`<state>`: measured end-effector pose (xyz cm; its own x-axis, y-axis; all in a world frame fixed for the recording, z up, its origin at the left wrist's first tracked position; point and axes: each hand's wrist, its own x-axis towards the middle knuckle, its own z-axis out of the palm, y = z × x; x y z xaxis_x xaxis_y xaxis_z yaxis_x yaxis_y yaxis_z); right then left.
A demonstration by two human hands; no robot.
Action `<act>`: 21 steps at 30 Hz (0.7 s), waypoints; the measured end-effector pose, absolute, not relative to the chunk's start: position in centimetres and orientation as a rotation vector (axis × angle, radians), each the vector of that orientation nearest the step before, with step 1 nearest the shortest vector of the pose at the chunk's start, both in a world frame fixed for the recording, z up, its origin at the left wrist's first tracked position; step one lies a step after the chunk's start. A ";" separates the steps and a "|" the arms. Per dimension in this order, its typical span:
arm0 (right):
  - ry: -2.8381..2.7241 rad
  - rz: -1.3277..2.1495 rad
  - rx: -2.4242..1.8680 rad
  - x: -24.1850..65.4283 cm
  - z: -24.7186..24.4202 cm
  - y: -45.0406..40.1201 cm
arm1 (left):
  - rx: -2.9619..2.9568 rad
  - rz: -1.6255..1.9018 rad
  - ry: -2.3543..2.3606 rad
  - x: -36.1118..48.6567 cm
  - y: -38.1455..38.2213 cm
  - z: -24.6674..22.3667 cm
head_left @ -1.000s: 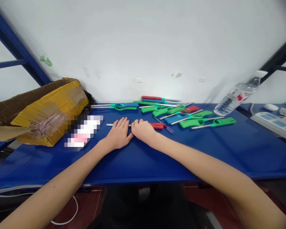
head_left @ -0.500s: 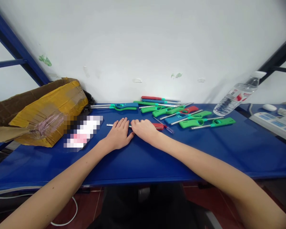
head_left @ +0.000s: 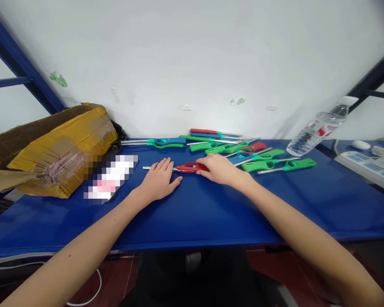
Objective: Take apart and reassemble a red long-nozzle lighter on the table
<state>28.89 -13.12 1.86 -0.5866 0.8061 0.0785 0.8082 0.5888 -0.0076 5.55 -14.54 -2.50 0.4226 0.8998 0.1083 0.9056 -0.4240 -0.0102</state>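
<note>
A red long-necked gas lighter (head_left: 183,168) lies on the blue table, its metal tube pointing left. My left hand (head_left: 158,179) rests flat across that tube, fingers stretched out, with the tip showing beyond them. At the handle's right end, my right hand (head_left: 219,168) has its thumb and fingers closed on the red plastic; the end itself is hidden. Behind my right hand is a loose pile of green, blue and red lighters, among them a green lighter (head_left: 299,164) at the right. Two lighters, one with a blue handle (head_left: 173,140), lie together at the back left.
A taped cardboard box (head_left: 64,157) stands open on the left, beside a blurred-out flat object (head_left: 112,177). To the right are a tilted water bottle (head_left: 318,128) and a white power strip (head_left: 368,166). A white wall (head_left: 192,64) backs the blue table (head_left: 192,221).
My right hand has slid right, from beside my left hand to the lighter's handle, uncovering the red trigger part. It now covers the small screwdriver. My left hand has stayed in place.
</note>
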 end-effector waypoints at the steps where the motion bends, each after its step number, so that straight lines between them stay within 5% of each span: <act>1: -2.717 0.003 -1.381 29.2 1.9 -13.0 | -2.600 -0.144 -1.653 5.5 -14.5 -2.3; 21: -2.466 0.201 -1.205 30.0 1.6 -12.5 | -2.772 -0.645 -1.458 5.1 -13.3 -2.4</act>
